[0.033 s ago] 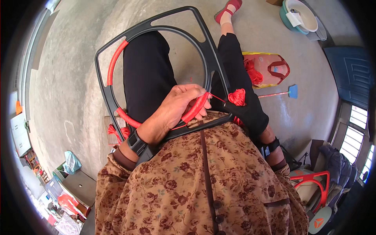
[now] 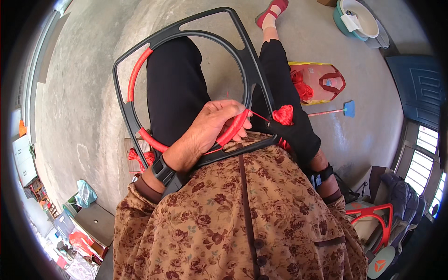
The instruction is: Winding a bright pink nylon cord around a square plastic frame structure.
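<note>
A black plastic frame (image 2: pixel 254 70) with a round inner ring lies across my lap. Red cord is wound tightly round parts of the ring, at its left side and along its near edge. My bare left hand (image 2: pixel 210 122) is closed round the ring at the cord wrapping (image 2: pixel 233 129), thumb and forefinger pinching its upper end. From there a taut red strand runs right to my right hand (image 2: pixel 301 138), in a black glove, beside the frame's right bar. It is closed round a bundle of red cord (image 2: pixel 283 115), which bulges out above and below the fingers.
A pink bag (image 2: pixel 322 93) with red cord and a blue fly swatter (image 2: pixel 349 108) lie on the floor to the right. More red cord (image 2: pixel 138 160) lies by my left thigh. Basins (image 2: pixel 361 21) stand far right; a red frame-like piece (image 2: pixel 385 224) is near right.
</note>
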`<act>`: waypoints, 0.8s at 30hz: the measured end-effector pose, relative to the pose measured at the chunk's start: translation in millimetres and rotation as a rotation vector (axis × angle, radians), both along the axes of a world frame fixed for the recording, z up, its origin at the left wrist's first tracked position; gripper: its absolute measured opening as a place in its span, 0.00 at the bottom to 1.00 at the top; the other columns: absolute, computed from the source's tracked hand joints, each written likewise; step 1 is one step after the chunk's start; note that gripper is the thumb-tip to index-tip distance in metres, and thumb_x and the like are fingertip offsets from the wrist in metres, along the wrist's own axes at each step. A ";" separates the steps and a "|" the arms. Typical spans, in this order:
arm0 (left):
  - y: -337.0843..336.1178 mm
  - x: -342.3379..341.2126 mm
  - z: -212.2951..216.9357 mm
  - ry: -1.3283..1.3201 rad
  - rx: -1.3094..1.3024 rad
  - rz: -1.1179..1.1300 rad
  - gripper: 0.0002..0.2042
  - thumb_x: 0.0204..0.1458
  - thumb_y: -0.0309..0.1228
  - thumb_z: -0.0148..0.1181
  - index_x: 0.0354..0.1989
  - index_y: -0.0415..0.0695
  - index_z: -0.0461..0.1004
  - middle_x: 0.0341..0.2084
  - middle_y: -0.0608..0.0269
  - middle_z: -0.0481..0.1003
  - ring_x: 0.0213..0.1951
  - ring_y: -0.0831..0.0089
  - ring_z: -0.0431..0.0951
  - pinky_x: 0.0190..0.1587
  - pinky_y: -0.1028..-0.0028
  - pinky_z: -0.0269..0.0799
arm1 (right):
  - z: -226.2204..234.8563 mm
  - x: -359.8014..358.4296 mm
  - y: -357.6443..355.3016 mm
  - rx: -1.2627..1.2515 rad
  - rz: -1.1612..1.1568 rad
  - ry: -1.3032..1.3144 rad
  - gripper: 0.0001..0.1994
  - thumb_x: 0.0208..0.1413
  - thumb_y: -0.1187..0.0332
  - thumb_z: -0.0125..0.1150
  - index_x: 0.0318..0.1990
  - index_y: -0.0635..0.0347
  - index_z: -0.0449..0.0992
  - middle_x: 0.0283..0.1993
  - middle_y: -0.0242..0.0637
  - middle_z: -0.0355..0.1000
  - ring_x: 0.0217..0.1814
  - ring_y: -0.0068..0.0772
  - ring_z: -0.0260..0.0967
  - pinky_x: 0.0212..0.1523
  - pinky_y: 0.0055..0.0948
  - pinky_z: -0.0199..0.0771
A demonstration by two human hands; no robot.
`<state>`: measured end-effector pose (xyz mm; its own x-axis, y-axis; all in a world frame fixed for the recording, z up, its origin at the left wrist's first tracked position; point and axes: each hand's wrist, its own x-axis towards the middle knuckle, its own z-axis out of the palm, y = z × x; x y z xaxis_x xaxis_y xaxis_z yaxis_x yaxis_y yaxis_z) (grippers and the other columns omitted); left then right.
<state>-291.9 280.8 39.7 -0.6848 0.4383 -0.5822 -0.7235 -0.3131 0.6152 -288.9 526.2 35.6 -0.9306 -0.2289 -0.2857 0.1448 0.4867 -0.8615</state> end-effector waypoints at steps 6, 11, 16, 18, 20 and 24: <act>1.9 -0.8 -1.2 0.027 0.027 0.058 0.16 0.61 0.41 0.55 0.36 0.38 0.76 0.25 0.59 0.78 0.21 0.76 0.77 0.25 0.78 0.76 | -18.7 -1.4 33.1 -0.899 -0.489 -0.392 0.12 0.61 0.62 0.57 0.48 0.58 0.72 0.41 0.35 0.74 0.42 0.32 0.72 0.44 0.30 0.74; 0.3 0.5 2.2 0.048 0.023 0.043 0.16 0.61 0.41 0.56 0.37 0.38 0.76 0.24 0.60 0.78 0.21 0.77 0.77 0.25 0.79 0.76 | -66.3 -30.3 98.2 -1.495 -0.381 -0.342 0.18 0.64 0.55 0.52 0.53 0.57 0.70 0.44 0.40 0.75 0.44 0.38 0.75 0.45 0.38 0.77; -0.7 1.2 4.1 0.073 0.027 0.041 0.15 0.61 0.41 0.55 0.37 0.38 0.76 0.25 0.59 0.78 0.21 0.77 0.78 0.25 0.79 0.76 | -69.4 -41.2 120.9 -1.092 -0.668 -0.288 0.21 0.63 0.53 0.53 0.54 0.59 0.69 0.42 0.41 0.75 0.42 0.39 0.75 0.43 0.38 0.77; -1.9 1.7 6.0 0.090 0.035 0.022 0.15 0.61 0.40 0.55 0.38 0.38 0.76 0.25 0.59 0.78 0.22 0.77 0.78 0.26 0.78 0.77 | -57.6 -47.1 101.4 -0.852 -0.605 -0.281 0.21 0.62 0.54 0.55 0.53 0.60 0.70 0.40 0.40 0.74 0.40 0.36 0.73 0.43 0.36 0.76; -3.2 2.4 8.9 0.105 0.030 -0.011 0.15 0.61 0.39 0.55 0.39 0.37 0.76 0.26 0.59 0.78 0.24 0.76 0.79 0.27 0.78 0.78 | -48.3 -65.7 65.4 -0.232 -0.263 0.127 0.19 0.62 0.55 0.55 0.51 0.62 0.71 0.40 0.37 0.74 0.41 0.32 0.72 0.42 0.31 0.74; -2.0 6.2 16.1 0.058 0.056 -0.068 0.15 0.61 0.40 0.56 0.39 0.38 0.76 0.26 0.60 0.78 0.24 0.77 0.79 0.27 0.78 0.78 | -30.9 -84.2 -8.5 0.034 -0.048 0.542 0.12 0.61 0.64 0.56 0.44 0.64 0.72 0.34 0.33 0.72 0.33 0.22 0.70 0.36 0.25 0.71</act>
